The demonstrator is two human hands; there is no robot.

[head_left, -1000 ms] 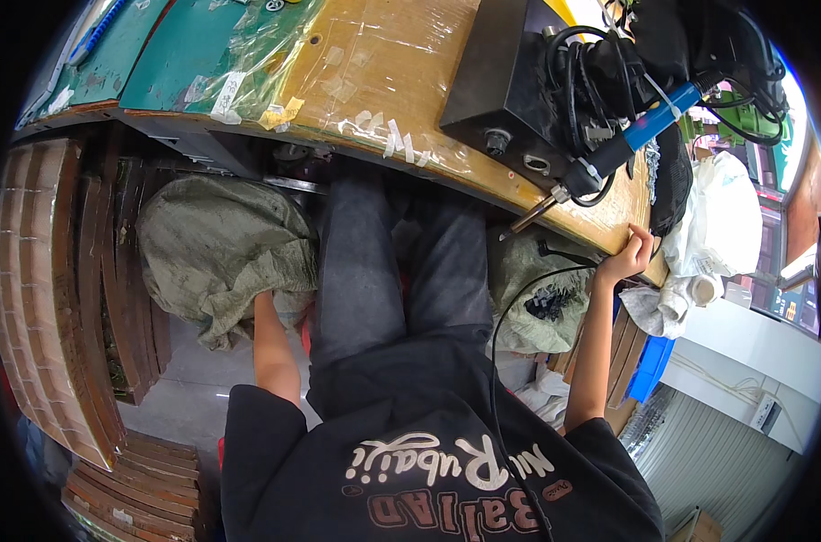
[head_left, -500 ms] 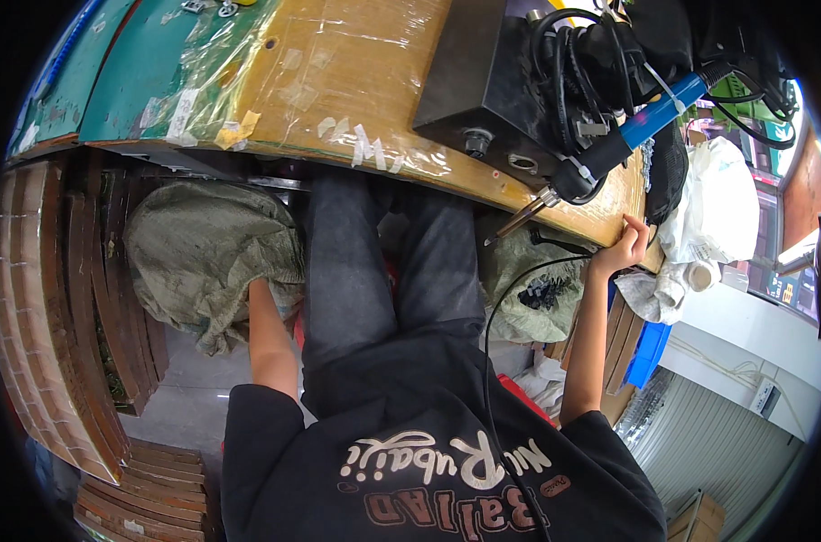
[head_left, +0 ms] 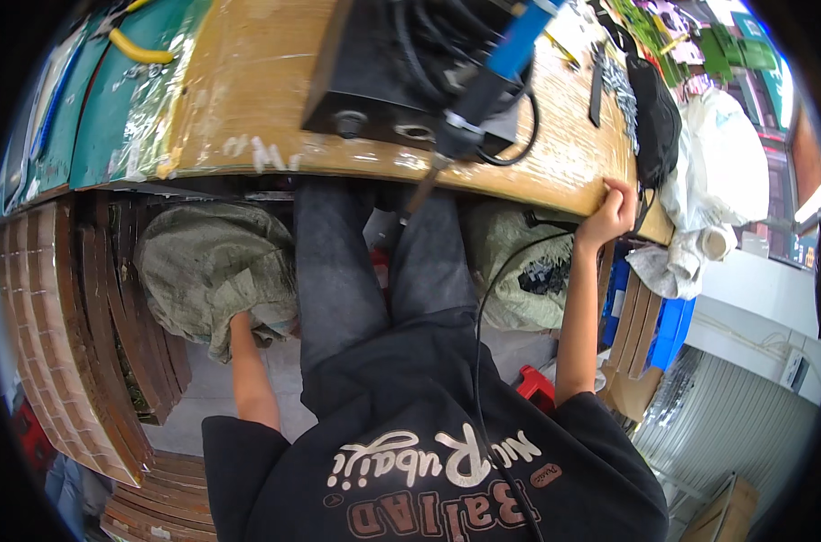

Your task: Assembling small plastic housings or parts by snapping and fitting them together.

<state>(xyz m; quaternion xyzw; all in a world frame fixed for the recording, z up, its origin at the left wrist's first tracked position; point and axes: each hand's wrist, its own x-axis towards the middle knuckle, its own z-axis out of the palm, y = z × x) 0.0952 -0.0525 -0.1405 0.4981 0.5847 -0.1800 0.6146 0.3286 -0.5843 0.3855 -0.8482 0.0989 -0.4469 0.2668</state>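
My left forearm (head_left: 252, 379) reaches down to a grey-green woven sack (head_left: 216, 257) beside my left leg. The hand itself is inside or behind the sack's folds, so its fingers are hidden. At the right front edge of the wooden worktable (head_left: 555, 135), my right hand (head_left: 612, 217) rests with its fingers curled; whether anything small is in them does not show. A soldering iron (head_left: 483, 95) with a blue and black handle juts out over the table edge, its tip pointing down toward my lap. Behind it stands a black box (head_left: 374, 99).
Below my right arm is a pale sack (head_left: 519, 280) of dark pieces. Small grey metal parts (head_left: 620, 99) and a black pouch (head_left: 654, 122) lie at the table's right. Stacked brown trays (head_left: 58, 334) stand left. A black cable (head_left: 479, 361) runs across my chest.
The view has turned rightward, so the soldering iron and black box appear farther left. My right hand stays at the table edge, its fingers more curled. My left arm stays at the sack.
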